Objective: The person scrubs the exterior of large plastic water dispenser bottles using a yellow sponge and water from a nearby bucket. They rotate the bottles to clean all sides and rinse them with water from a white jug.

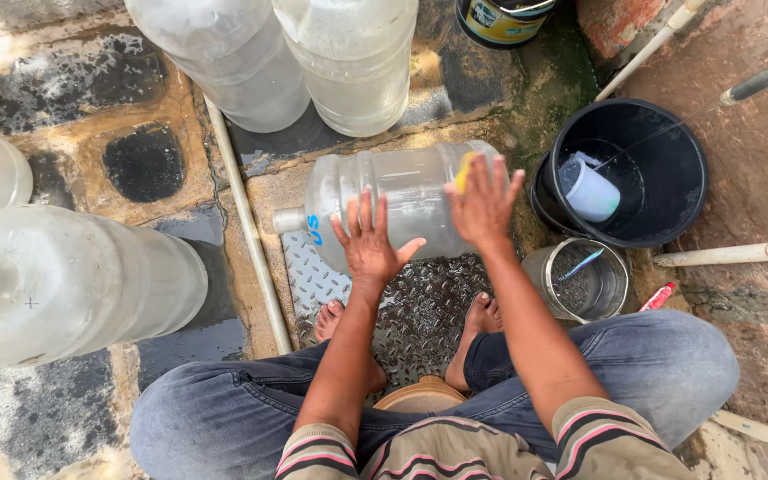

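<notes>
Head view, looking straight down: the big clear water jug [393, 200] lies on its side on a wet metal plate [420, 311], neck pointing left, base toward the black bucket [633, 173]. The left hand [368, 240] lies flat on the jug's near flank, fingers spread, pressing rather than gripping. The right hand [484, 204] sits on the jug's base end, fingers splayed, pressing a yellow sponge [463, 171] against the plastic; only a sliver of sponge shows under the fingers. Both forearms reach forward from between the knees, the right one angled slightly inward.

Room around the jug is tight. Just right of its base stands the bucket, with a pale scoop [588, 189] inside. A small metal tin [577, 283] sits near the jug's lower right edge. Just behind the jug, two upright clear jugs [286, 62] stand close. A thin white pipe [246, 227] runs along just left of the neck. Beyond that pipe another large jug [73, 284] lies on its side, well apart. Two bare feet [477, 320] rest on the plate just in front of the jug.
</notes>
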